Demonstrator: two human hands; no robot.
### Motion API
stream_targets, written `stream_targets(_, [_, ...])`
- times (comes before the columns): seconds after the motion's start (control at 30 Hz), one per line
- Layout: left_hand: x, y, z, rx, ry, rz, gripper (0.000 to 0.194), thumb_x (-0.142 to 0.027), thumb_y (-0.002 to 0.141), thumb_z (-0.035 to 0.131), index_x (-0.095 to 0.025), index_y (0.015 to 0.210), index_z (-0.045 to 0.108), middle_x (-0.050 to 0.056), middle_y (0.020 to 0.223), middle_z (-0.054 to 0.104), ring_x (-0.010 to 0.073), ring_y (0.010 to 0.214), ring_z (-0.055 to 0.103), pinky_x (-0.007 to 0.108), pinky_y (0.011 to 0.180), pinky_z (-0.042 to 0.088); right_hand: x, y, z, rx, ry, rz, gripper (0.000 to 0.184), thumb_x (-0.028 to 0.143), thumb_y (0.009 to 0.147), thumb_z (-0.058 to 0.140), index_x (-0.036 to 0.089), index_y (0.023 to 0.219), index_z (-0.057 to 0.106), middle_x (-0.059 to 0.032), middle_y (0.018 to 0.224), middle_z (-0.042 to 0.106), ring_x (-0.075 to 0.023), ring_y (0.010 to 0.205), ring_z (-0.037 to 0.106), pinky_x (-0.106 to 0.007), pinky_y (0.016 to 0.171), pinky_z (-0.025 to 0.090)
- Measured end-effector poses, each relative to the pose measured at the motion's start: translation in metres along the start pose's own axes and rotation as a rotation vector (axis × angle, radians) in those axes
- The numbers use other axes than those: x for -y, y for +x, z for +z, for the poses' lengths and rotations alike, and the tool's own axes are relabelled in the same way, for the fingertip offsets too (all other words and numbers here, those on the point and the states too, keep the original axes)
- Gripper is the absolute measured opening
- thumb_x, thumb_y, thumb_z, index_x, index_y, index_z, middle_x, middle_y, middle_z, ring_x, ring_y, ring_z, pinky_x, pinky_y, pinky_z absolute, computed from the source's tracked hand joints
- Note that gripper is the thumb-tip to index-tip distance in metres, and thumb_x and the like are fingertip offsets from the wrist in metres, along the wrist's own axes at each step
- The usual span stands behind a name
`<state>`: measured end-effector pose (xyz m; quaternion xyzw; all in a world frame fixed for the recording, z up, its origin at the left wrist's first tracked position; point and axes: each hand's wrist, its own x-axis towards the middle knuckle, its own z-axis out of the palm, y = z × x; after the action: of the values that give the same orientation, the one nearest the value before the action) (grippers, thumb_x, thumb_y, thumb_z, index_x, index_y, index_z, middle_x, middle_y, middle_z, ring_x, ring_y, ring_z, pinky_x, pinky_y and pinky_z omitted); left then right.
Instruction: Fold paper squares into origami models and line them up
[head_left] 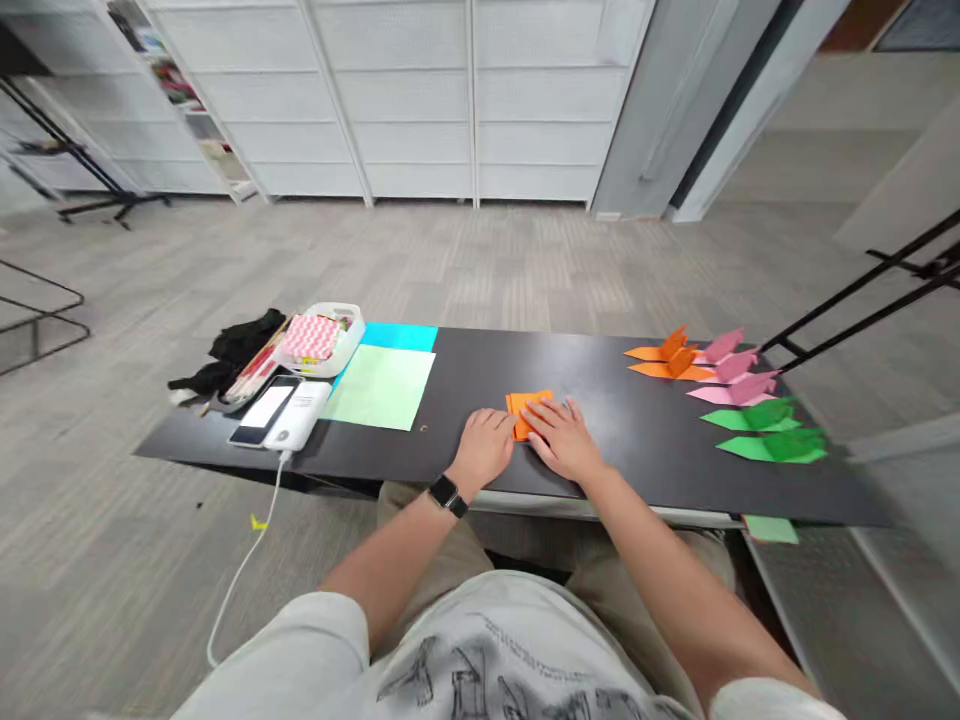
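Observation:
A folded piece of orange paper [517, 404] lies on the dark table in front of me, with several layers showing at its left edge. My left hand [486, 446], with a black watch on the wrist, rests at the paper's lower left, fingers together and extended, its fingertips touching the edge. My right hand [564, 438] lies flat across the paper's right part, fingers spread, hiding much of it. Neither hand grips the paper; both press it from above.
Folded paper cranes stand at the right: orange [671, 356], pink [739, 388] and green [776, 445]. At left are light green sheets [381, 385], a blue sheet [401, 337], a white basket [346, 350], a phone [264, 412], a white power bank [298, 414] and its cable [251, 550].

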<state>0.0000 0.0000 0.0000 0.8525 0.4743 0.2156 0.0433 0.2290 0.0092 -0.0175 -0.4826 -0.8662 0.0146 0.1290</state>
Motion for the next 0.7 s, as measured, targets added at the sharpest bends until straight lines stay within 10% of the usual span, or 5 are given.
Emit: stream_targets(0.7, [0.0019,-0.0017,0.0045,-0.024,-0.060,-0.061,0.029,-0.029,0.105,0.059,-0.024,0.131,0.072,0.009,0.136,0.073,0.0280,0.125,0.063,0.053,0.120,0.043,0.0042,0.0030,-0.0001,-0.022,0.023,-0.048,0.047,0.036,0.111,0.042,0.032,0.155,0.059,-0.0022,0.162,0.056,-0.0340,0.150,0.049,-0.067,0.129,0.022])
